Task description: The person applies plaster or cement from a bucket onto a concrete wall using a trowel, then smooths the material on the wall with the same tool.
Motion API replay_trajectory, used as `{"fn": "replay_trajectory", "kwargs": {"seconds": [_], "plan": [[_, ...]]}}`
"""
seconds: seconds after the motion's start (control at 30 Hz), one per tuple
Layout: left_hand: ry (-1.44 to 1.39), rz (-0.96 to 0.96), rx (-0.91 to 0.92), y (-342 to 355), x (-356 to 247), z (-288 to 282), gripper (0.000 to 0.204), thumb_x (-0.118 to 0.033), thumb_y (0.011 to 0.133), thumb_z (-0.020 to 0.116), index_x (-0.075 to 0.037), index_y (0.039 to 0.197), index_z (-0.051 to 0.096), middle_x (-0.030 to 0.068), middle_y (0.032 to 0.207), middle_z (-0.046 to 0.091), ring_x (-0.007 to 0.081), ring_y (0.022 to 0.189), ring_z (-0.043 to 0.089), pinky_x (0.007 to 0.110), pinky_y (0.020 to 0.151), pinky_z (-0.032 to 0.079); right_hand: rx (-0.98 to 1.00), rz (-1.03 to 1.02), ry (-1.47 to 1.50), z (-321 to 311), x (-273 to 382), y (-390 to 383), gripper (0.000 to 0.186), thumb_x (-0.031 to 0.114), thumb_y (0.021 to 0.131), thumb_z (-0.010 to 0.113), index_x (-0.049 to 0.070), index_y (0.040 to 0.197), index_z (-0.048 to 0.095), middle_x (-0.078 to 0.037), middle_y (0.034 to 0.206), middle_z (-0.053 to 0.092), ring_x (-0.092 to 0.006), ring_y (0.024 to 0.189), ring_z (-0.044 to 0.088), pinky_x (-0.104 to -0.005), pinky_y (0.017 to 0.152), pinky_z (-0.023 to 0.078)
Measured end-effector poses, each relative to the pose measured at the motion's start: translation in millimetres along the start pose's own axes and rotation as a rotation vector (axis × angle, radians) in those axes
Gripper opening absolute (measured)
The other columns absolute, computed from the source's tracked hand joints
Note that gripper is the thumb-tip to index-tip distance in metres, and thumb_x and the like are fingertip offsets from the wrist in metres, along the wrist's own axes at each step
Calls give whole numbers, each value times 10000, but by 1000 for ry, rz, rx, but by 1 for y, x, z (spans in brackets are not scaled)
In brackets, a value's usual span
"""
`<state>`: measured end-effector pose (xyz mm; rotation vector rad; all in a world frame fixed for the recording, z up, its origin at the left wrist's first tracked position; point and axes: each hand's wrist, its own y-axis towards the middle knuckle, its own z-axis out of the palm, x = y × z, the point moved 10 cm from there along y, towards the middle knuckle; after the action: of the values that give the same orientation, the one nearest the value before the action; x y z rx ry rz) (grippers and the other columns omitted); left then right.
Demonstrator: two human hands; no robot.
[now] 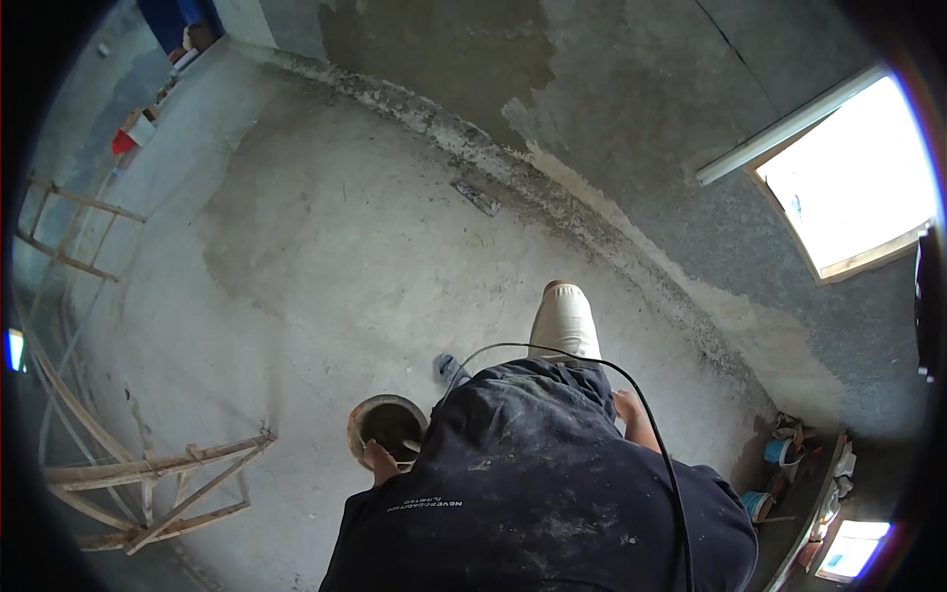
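A round bucket (pixel 356 431) with a pale rim and a dark inside hangs or stands at my left side, just left of my dark, dust-smeared shirt. My left hand (pixel 378 458) is closed at its near rim, most of the fingers hidden. A small pale piece shows inside the bucket near its right edge; its kind is unclear. My right hand (pixel 625 405) is beside my right thigh, partly covered by my clothing, and its fingers are too hidden to read. My pale trouser leg (pixel 564 321) reaches forward.
A rough, crumbly mortar strip (pixel 434 120) runs along the wall base, with a flat dark scrap (pixel 476 196) beside it. Wooden trestles (pixel 163 474) stand at left. Several buckets (pixel 758 506) and clutter lie at lower right. A black cable (pixel 646 405) loops across me.
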<state>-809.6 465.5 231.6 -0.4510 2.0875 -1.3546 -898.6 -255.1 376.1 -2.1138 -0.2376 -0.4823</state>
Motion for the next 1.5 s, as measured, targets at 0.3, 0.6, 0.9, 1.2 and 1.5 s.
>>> {"fn": "replay_trajectory", "kwargs": {"seconds": [0.3,0.6,0.9,1.2,1.5], "plan": [[-67,59,-51,2,-19,-13,552,-454,895,440,-123,1335,469,105,1360,480,264,1218,482,421,931,429,96,-33,243,18,-51,9,203,187,819,629,4,732,619,-67,629,566,-160,507,524,-321,414,373],[-171,165,-263,-17,-26,-34,449,-336,847,592,-24,1169,580,119,933,621,248,636,557,392,558,430,264,-66,505,40,-43,9,206,185,849,617,6,938,666,-67,799,640,-196,695,584,-381,592,470],[-85,-31,-113,9,22,5,522,-353,840,584,-61,1261,486,186,1082,606,325,921,606,442,748,476,140,81,282,31,-29,76,200,231,867,594,48,792,619,-83,621,571,-195,527,521,-361,469,417],[325,-64,-80,-13,1,41,384,-304,902,427,-101,1224,477,144,1189,559,249,1073,549,435,782,483,4,116,45,-10,18,99,277,307,874,582,52,955,652,-62,694,629,-162,586,591,-311,540,468],[567,178,-181,-94,-88,156,218,-318,900,434,-119,975,483,83,943,514,198,848,500,384,638,436,100,395,187,-61,-2,211,266,321,880,574,75,948,650,-58,703,626,-173,588,585,-323,523,455]]}}
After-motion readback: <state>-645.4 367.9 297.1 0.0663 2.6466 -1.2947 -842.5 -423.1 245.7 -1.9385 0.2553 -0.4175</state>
